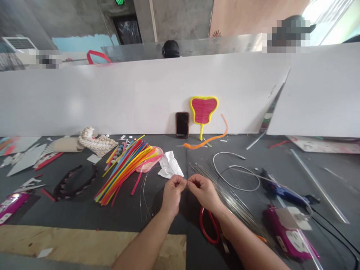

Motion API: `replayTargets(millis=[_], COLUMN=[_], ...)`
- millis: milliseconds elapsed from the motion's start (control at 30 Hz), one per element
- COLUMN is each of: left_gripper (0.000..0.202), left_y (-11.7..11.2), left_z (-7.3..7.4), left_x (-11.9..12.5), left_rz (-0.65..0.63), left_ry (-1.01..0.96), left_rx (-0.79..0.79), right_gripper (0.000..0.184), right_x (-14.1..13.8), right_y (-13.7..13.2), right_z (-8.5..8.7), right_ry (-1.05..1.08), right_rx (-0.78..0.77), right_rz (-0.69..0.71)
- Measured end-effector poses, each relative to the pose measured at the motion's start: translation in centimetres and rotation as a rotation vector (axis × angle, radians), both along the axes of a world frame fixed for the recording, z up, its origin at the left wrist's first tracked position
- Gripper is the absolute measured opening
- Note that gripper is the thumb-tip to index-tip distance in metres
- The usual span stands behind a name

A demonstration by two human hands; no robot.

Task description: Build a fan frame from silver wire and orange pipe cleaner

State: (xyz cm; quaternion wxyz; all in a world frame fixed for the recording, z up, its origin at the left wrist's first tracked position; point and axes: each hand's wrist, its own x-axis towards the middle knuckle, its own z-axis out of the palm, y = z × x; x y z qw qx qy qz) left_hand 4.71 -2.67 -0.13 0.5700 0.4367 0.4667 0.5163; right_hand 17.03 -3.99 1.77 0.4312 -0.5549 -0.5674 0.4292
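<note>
My left hand (173, 193) and my right hand (204, 193) meet over the middle of the dark table, both pinching with fingertips almost touching. Whatever they hold is too small to make out. Just beyond them curves an orange pipe cleaner (206, 142), one end raised; whether it connects to the fingers I cannot tell. A crumpled white paper (170, 165) lies beside my left hand. Under my right forearm are red-handled scissors (203, 228), partly hidden, and a bundle of thin metal wires (232, 198). Several colourful pipe cleaners (126, 170) lie to the left.
A yellow-edged, dark pink fan shape (203, 110) and a phone (182, 125) lean against the white partition (126, 101). To the right are a glue gun (287, 193), a looped cable (216, 176) and a purple power strip (295, 238). A dark headband (74, 191) lies left.
</note>
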Motion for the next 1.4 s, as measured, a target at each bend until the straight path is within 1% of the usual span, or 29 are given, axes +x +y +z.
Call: replayTargets(millis=[67,133,233,333,400,533,667,767,867,1033,1133,1233,1400], left_gripper=[0.024,0.023,0.023,0.028,0.026,0.020,0.018,0.017,0.018,0.026,0.025,0.024,0.031], left_y=[-0.1,-0.1,0.0,0.3,0.6,1.0,0.9,0.7,0.8,1.2,1.5,1.6,1.5], left_z=[0.3,0.6,1.2,1.5,1.4,1.2,1.0,0.9,1.1,1.8,2.1,2.2,2.1], left_x=[0.1,0.1,0.0,-0.4,-0.7,-1.0,-0.9,-0.7,-0.6,-1.2,-1.5,-1.6,-1.4], left_rz=[-0.012,-0.050,-0.102,-0.054,-0.023,-0.032,-0.052,-0.065,-0.063,-0.009,-0.013,-0.016,0.023], left_ry=[0.021,0.037,0.011,-0.076,-0.109,-0.115,-0.126,-0.095,-0.102,-0.261,-0.312,-0.322,-0.261], left_rx=[-0.020,-0.032,-0.025,-0.020,-0.012,-0.024,-0.035,-0.019,-0.013,-0.007,-0.022,-0.015,0.051], right_gripper=[0.019,0.019,0.018,0.017,0.016,0.018,0.026,0.030,0.028,0.026,0.023,0.022,0.022], right_x=[0.2,0.6,1.1,1.3,1.2,1.1,1.1,1.0,0.9,0.6,0.3,0.1,-0.2], right_y=[0.2,0.3,0.5,0.5,0.4,0.4,0.3,0.3,0.2,0.1,-0.1,-0.2,-0.3], right_z=[0.0,0.1,0.2,0.3,0.4,0.5,0.5,0.5,0.3,0.1,0.1,0.2,-0.1], right_ry=[0.037,0.080,0.148,0.215,0.257,0.318,0.294,0.253,0.237,0.217,0.198,0.176,0.176], right_rx=[-0.022,-0.045,-0.083,-0.132,-0.171,-0.237,-0.272,-0.282,-0.285,-0.293,-0.308,-0.314,-0.311], right_rz=[0.020,0.030,0.053,0.090,0.114,0.169,0.214,0.206,0.192,0.204,0.213,0.232,0.255])
